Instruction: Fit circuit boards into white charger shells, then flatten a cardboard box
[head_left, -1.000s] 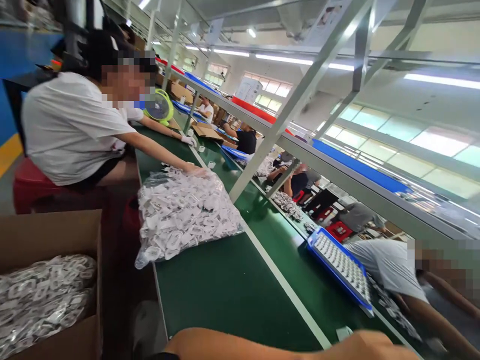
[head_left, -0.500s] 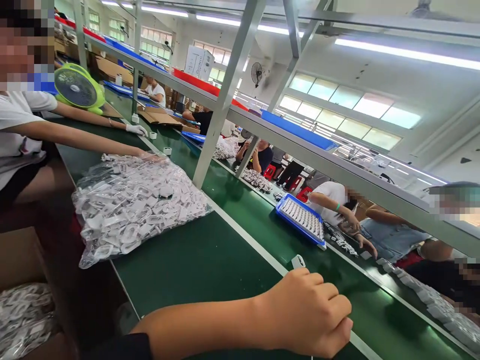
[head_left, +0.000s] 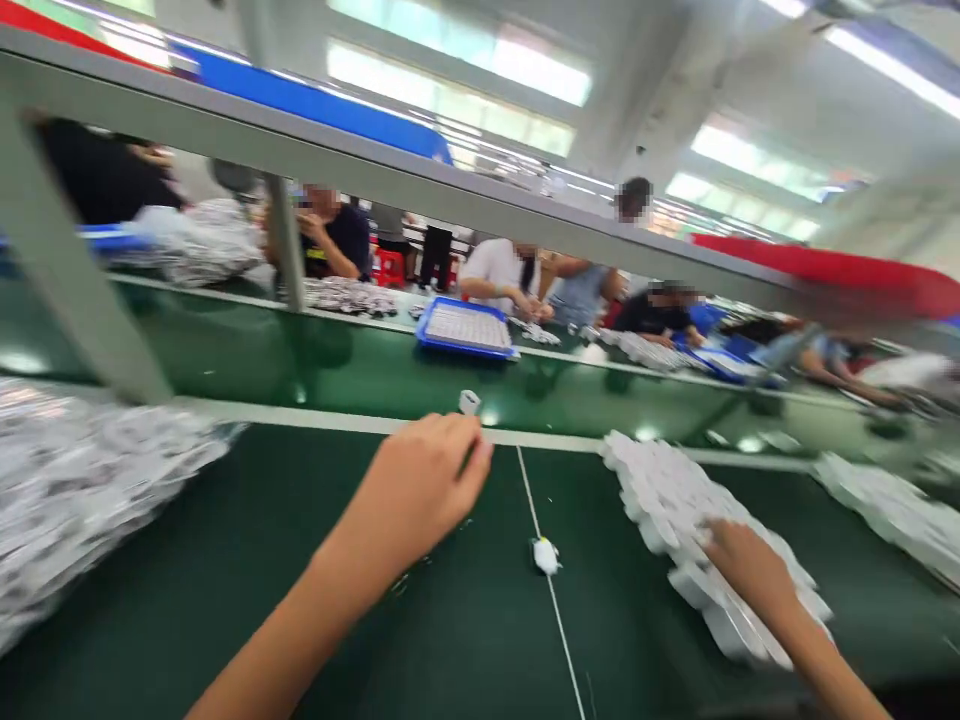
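My left hand [head_left: 427,475] is over the middle of the green bench, its fingers curled and their undersides hidden. Just beyond its knuckles is a small white plastic housing [head_left: 469,402]; I cannot tell whether they touch. To the right, my right hand [head_left: 742,565] reaches onto a cluster of white plastic housings [head_left: 660,490], its fingertips smeared by motion against them. Between my hands lies a small white piece with a yellow spot [head_left: 545,555], on a thin pale line across the bench.
Clear bags of white parts [head_left: 90,470] fill the left. A metal rail [head_left: 360,185] and post cross in front. Across the green belt [head_left: 360,350] are a blue tray [head_left: 469,330] and several people at work. More white housings [head_left: 892,505] lie far right.
My view has swung right, and the co-worker and fan on the left are out of sight. My right hand has come into view at the housings. My left hand stays near the small housing.
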